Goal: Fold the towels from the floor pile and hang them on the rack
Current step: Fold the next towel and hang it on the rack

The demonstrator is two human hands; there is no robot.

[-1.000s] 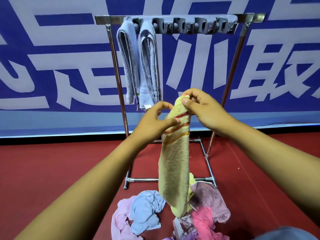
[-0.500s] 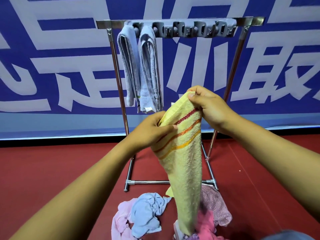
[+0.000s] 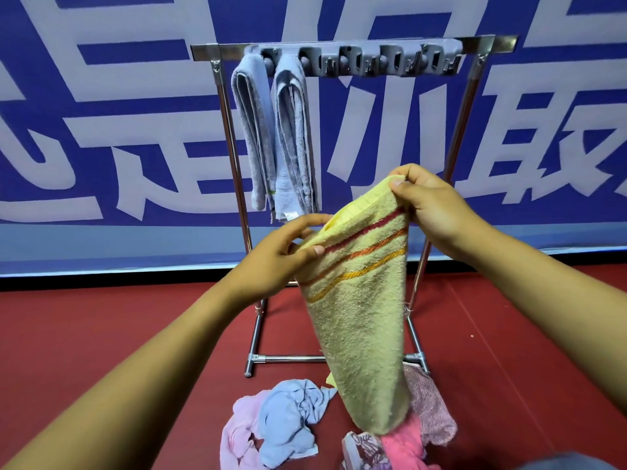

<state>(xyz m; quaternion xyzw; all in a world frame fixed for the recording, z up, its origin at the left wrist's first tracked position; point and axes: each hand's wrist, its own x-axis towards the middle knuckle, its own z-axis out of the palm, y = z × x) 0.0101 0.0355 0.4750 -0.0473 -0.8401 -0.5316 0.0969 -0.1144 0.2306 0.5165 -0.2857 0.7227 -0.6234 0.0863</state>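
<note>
Both hands grasp the yellow terry towel with red and orange stripes (image 3: pixel 359 320): the right grip (image 3: pixel 431 205) pinches its top corner, the left grip (image 3: pixel 281 256) holds the lower edge. Below the grips lies the crumpled floor pile of towels (image 3: pixel 288 418); beyond them stands the steel rack (image 3: pixel 339 49).

Bright, even light; soft shadows; sharp focus; wide-angle bending at edges; no glare.

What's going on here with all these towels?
A person is sorting towels and is partway through. Both hands hold a yellow striped towel up by its top edge: the left hand pinches one side, the right hand the other corner. Two grey towels already hang folded on the metal rack. More crumpled towels lie in a floor pile below, not yet folded.
</note>
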